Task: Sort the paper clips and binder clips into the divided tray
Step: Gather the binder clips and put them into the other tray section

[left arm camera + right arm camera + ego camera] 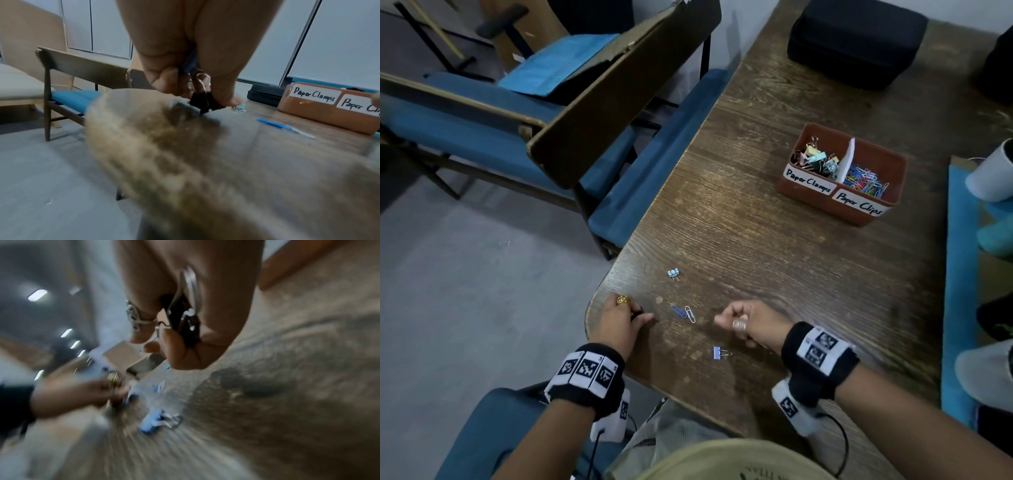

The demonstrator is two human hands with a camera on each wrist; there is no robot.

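Note:
My left hand [635,315] pinches a black binder clip [203,101] at the table's near left corner, its tip touching the wood. A second black binder clip [183,319] is gripped in the curled fingers of my right hand [736,320], just above the table. Between the hands lie a blue paper clip [678,311] and a white paper clip [690,314]. A blue binder clip [719,353] lies near my right wrist; a pale blue binder clip [674,273] lies farther out. The brown divided tray [804,190], labelled Paper Clamps and Paper Clips, stands far right with clips in both halves.
The wooden table [774,260] ends in a rounded corner beside my left hand. A black case [856,41] sits at the far end. A white cup [993,171] and blue mat [959,274] lie along the right edge. Blue chairs [482,116] stand left.

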